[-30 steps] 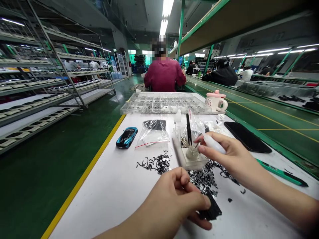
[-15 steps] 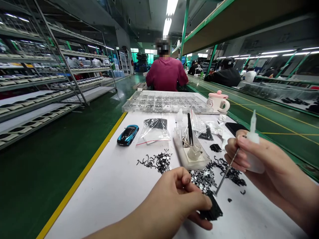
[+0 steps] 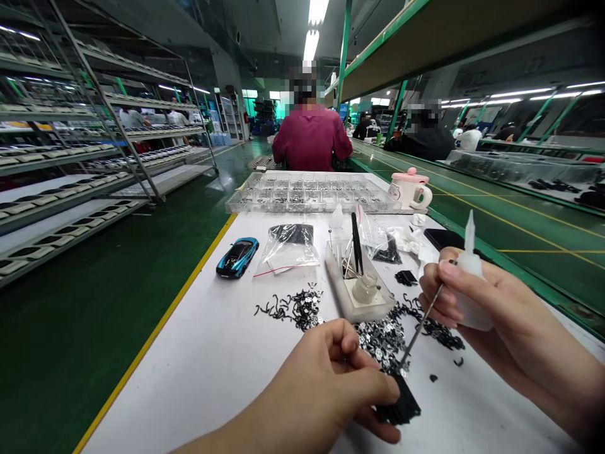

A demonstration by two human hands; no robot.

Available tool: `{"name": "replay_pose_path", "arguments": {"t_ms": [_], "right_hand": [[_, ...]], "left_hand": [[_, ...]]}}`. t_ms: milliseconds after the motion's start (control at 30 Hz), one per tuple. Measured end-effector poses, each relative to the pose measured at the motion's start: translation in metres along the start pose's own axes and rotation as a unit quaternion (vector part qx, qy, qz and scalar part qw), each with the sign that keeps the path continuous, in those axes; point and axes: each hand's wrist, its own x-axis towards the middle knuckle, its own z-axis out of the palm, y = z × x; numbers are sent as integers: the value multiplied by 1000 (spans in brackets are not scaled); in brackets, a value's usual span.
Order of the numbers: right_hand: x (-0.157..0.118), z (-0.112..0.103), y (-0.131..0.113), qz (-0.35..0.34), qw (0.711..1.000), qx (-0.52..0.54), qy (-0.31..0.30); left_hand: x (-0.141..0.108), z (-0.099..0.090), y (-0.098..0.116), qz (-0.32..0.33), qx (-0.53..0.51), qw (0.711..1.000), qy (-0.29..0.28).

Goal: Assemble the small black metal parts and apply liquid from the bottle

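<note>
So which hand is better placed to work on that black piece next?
Probably the right hand: its thin metal tool reaches the black piece, which the left hand grips.

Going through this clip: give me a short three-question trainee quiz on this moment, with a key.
1. Which hand holds the white squeeze bottle?
2. True or false: the blue toy car sits inside the clear compartment tray.
3. What does the left hand grip?

Key:
1. The right hand.
2. False; the car stands apart from the tray, nearer the person.
3. A black piece.
</note>
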Motion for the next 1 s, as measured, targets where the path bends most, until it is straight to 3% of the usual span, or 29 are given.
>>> {"name": "replay_pose_path", "arguments": {"t_ms": [1000], "right_hand": [[0,0,4,14,1000,-12,15]], "left_hand": [[3,2,1,-1,-3,1000,4]]}}
